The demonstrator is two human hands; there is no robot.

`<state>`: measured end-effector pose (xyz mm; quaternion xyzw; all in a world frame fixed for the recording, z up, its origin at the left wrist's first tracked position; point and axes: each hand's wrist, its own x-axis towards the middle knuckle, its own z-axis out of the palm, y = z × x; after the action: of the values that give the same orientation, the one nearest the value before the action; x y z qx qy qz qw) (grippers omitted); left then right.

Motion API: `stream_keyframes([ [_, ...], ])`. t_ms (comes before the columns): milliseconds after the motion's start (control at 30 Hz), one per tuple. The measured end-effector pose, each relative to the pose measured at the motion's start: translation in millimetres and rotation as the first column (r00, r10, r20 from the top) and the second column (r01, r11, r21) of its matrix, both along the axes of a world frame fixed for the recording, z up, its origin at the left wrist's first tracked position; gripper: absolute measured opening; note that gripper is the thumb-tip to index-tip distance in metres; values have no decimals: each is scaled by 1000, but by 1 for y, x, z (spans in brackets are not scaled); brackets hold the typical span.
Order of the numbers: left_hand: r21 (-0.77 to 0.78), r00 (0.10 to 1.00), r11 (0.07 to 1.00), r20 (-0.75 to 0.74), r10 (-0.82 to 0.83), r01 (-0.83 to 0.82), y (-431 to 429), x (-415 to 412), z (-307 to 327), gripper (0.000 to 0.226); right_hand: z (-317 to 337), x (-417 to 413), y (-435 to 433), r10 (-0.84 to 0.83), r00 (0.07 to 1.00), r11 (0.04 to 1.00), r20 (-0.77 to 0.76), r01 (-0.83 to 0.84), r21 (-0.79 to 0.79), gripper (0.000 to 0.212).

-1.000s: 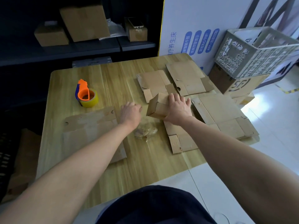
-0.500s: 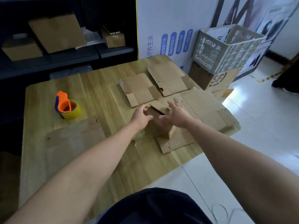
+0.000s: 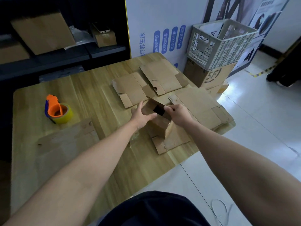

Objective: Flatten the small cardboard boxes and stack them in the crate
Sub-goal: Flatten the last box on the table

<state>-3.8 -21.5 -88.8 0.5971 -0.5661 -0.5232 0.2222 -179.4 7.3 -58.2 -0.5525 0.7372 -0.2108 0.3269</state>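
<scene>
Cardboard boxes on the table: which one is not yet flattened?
The small box gripped by the left hand and right hand; the others lie flat.

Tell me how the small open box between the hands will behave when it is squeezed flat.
The small box probably folds easily: its top is open and it looks empty, so likely light. The left hand and right hand grip its thin walls, which may buckle along the creases. It should lie flat like the flattened sheets behind it.

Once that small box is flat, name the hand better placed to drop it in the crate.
Right, probably. The crate stands beyond the table's right edge, nearer the right hand, which pinches the small box; the left hand grips its other side.
</scene>
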Motion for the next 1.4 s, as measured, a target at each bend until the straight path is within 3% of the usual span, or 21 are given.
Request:
stream_keyframes([
  [200, 7, 995, 995, -11, 95, -95, -2, -8, 2, 44, 0, 0, -3, -6, 1000, 996, 1, 6, -86, 39],
  [367, 125, 944, 946, -107, 313, -300, -7, -12, 5, 30, 8, 14, -11, -19, 1000, 990, 23, 22, -136, 33],
  [467, 63, 945, 949, -85, 315, -310, -10, -9, 13, 15, 9, 21, -14, -39, 999, 986, 23, 42, -159, 26],
  [533, -74, 966, 970, 100, 240, -233, -12, -10, 20, 11, 8, 24, -14, -39, 999, 985, -22, 35, -171, 32],
  [633, -256, 921, 967, 379, 91, 10, -7, -11, 25, 18, 6, 24, -16, -58, 995, 986, -84, 44, -159, 38],
  [733, -238, 870, 939, 480, -110, 250, 3, -8, 21, 34, 6, 18, -18, -69, 993, 994, -98, 60, -90, 40],
  [833, -250, 849, 878, 458, -265, 409, 8, -6, 20, 44, 9, 15, -20, -72, 990, 995, -122, 64, -72, 41],
  [1100, -73, 767, 808, 373, -521, 585, -1, -6, 54, 21, 24, 25, -25, 8, 942, 998, -336, -26, -50, 29],
  [1400, -89, 791, 808, 292, -538, 582, -6, -2, 73, 23, 37, 37, -41, -5, 948, 999, -318, -12, -51, 27],
])
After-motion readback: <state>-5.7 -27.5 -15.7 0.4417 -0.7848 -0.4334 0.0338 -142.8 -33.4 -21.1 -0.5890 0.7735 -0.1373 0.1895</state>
